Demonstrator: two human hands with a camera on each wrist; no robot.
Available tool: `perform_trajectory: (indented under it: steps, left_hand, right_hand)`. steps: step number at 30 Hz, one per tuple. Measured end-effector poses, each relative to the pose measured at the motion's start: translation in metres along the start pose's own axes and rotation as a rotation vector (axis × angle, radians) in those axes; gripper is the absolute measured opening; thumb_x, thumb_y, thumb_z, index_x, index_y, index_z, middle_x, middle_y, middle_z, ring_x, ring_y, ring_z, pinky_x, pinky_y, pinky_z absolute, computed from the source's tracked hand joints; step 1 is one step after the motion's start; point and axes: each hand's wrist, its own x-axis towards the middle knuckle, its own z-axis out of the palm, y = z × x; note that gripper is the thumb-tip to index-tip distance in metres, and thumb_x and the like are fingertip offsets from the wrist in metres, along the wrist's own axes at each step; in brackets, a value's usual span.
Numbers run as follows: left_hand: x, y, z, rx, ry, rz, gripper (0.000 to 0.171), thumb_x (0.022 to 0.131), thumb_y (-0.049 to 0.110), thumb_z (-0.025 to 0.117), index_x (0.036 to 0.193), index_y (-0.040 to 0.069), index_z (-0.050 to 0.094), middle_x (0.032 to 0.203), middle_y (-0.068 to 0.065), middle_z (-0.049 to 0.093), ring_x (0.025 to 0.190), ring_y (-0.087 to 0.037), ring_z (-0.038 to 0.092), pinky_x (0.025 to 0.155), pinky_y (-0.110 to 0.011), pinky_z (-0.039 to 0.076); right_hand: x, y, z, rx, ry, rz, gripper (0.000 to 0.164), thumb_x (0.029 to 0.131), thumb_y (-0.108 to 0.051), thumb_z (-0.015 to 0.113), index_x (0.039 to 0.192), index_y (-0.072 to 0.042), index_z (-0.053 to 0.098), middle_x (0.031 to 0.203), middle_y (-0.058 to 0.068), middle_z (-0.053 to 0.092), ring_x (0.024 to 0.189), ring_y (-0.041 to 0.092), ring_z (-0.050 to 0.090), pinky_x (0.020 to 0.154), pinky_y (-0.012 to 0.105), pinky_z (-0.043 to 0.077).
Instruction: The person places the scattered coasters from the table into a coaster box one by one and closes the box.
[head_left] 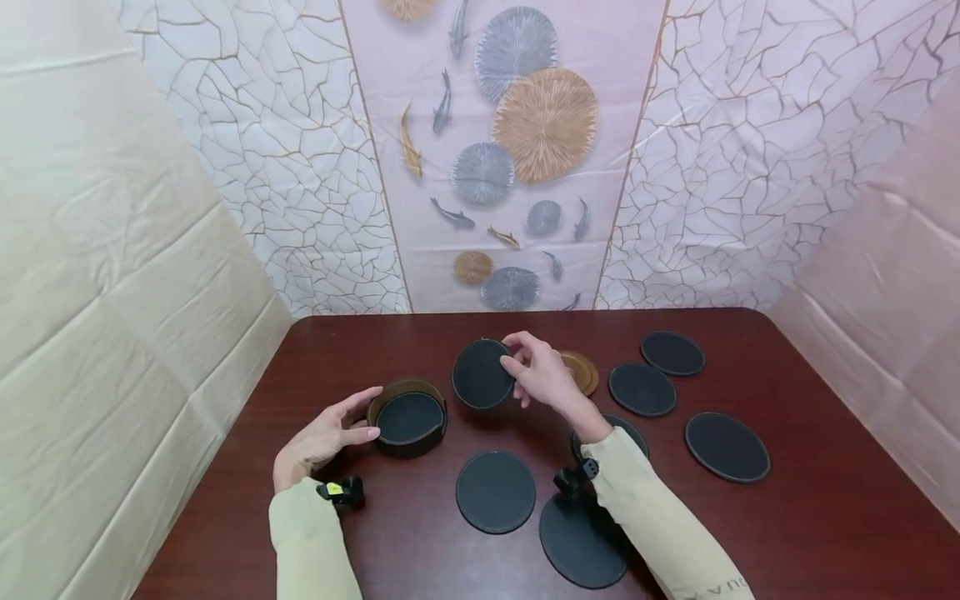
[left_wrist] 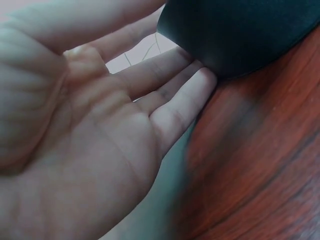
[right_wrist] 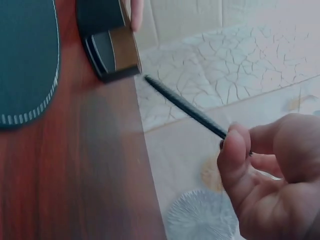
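My right hand (head_left: 543,375) pinches a round black coaster (head_left: 480,375) between thumb and fingers, raised above the table. In the right wrist view that coaster (right_wrist: 185,107) shows edge-on. To its left stands a round black coaster holder (head_left: 408,450) with a brown inner wall and a cut-out in its side. A black coaster (head_left: 408,417) lies inside it. My left hand (head_left: 322,437) steadies the holder from the left, thumb at the near side and fingers at the far side. The left wrist view shows fingertips against the holder's dark outer wall (left_wrist: 240,40).
Black coasters lie apart on the reddish-brown table (head_left: 420,533): one (head_left: 495,492) near the middle, one (head_left: 577,542) partly under the right forearm, others (head_left: 727,447) to the right. A tan disc (head_left: 581,372) sits behind the right hand. Patterned cloth (head_left: 510,167) hangs behind.
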Motion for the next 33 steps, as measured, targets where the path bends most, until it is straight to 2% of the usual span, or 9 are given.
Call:
perform_trajectory:
  steps: [5,10,13,19,29,33]
  left_hand:
    - [0.000,0.000,0.000,-0.003,0.007,-0.005,0.072,0.091,0.019,0.070,0.153,0.022,0.033,0.158,-0.009,0.032,0.142,-0.039,0.037,0.096,-0.015,0.045]
    - [0.002,0.000,-0.001,0.023,0.011,-0.015,0.073,0.090,0.024,0.071,0.153,0.025,0.034,0.158,-0.008,0.032,0.142,-0.038,0.038,0.104,-0.026,0.044]
    - [0.002,0.001,-0.002,0.033,0.017,-0.021,0.073,0.089,0.027,0.072,0.152,0.026,0.035,0.158,-0.007,0.033,0.141,-0.037,0.038,0.106,-0.030,0.043]
    - [0.002,0.000,-0.004,0.024,0.014,-0.022,0.074,0.090,0.027,0.072,0.153,0.026,0.033,0.158,-0.008,0.032,0.140,-0.038,0.040,0.099,-0.021,0.045]
    - [0.002,0.001,-0.005,0.014,-0.005,-0.020,0.074,0.090,0.025,0.071,0.153,0.024,0.033,0.156,-0.010,0.034,0.137,-0.038,0.043,0.096,-0.018,0.045]
    - [0.002,0.002,-0.005,0.001,-0.010,-0.024,0.073,0.091,0.024,0.071,0.153,0.025,0.033,0.156,-0.011,0.035,0.137,-0.038,0.044,0.094,-0.018,0.046]
  right_hand:
    - [0.000,-0.004,0.012,0.106,0.010,0.003,0.031,0.098,-0.013,0.060,0.128,-0.010,0.052,0.082,0.015,0.060,0.047,0.020,0.061,0.057,0.058,0.054]
    - [0.000,-0.007,0.024,0.156,-0.002,0.032,0.029,0.098,-0.012,0.060,0.125,-0.009,0.048,0.084,0.015,0.058,0.049,0.021,0.063,0.054,0.049,0.056]
    - [0.002,-0.009,0.030,0.171,-0.014,0.017,0.028,0.098,-0.010,0.059,0.123,-0.007,0.046,0.084,0.015,0.057,0.048,0.021,0.063,0.051,0.046,0.056]
    - [0.009,-0.015,0.044,0.174,-0.032,0.005,0.024,0.098,-0.010,0.058,0.119,-0.009,0.046,0.083,0.013,0.055,0.047,0.022,0.062,0.054,0.057,0.054]
    - [0.017,-0.018,0.069,0.135,-0.067,0.028,0.020,0.098,-0.011,0.059,0.114,-0.009,0.047,0.079,0.012,0.057,0.044,0.020,0.060,0.045,0.041,0.054]
    - [0.020,-0.018,0.075,0.137,-0.088,0.042,0.021,0.098,-0.013,0.060,0.113,-0.009,0.046,0.079,0.013,0.058,0.049,0.028,0.063,0.047,0.041,0.055]
